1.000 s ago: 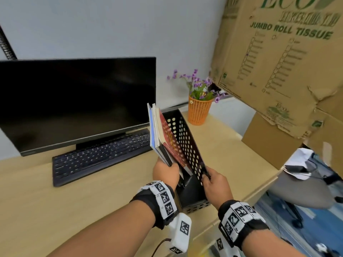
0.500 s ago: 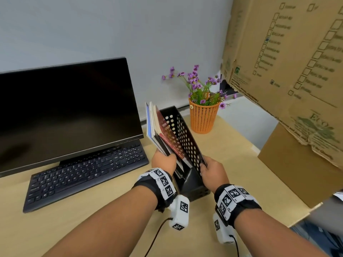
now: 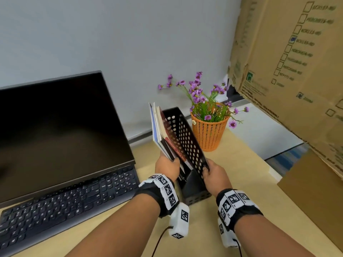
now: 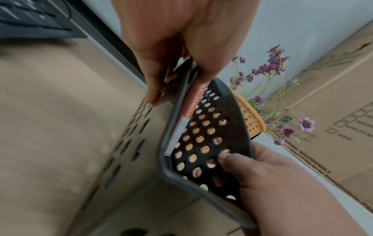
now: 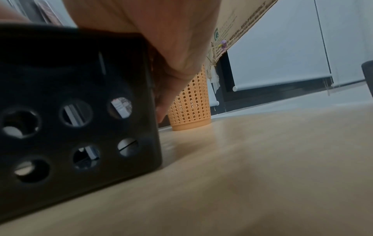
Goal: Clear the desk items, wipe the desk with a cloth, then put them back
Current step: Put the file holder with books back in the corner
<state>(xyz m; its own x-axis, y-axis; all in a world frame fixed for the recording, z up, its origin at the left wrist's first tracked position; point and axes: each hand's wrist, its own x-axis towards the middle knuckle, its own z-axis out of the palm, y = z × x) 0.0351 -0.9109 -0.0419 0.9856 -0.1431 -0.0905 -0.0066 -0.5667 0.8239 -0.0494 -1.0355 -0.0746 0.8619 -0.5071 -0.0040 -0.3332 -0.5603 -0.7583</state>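
My left hand (image 3: 168, 166) pinches the books (image 3: 163, 132) in the black file holder (image 3: 187, 143); my right hand (image 3: 213, 170) grips its perforated wall. It stands on the bench (image 3: 230, 164), I judge, just beside the flower basket (image 3: 208, 134). I should keep both grips firm and level. The keyboard (image 3: 65, 204) crowds my left; bare bench lies nearer me.

An office, plainly: a pale wood counter (image 3: 232, 164) set against a grey partition wall (image 3: 130, 43), carrying a dark monitor (image 3: 61, 130) with a black keyboard (image 3: 65, 206) in front of it. Beside them stands a black perforated file holder (image 3: 187, 143) stuffed with books (image 3: 161, 132), and an orange mesh pot of purple flowers (image 3: 208, 134). Big cardboard cartons (image 3: 289, 58) printed with tick-boxes crowd the right side, like stored supplies.
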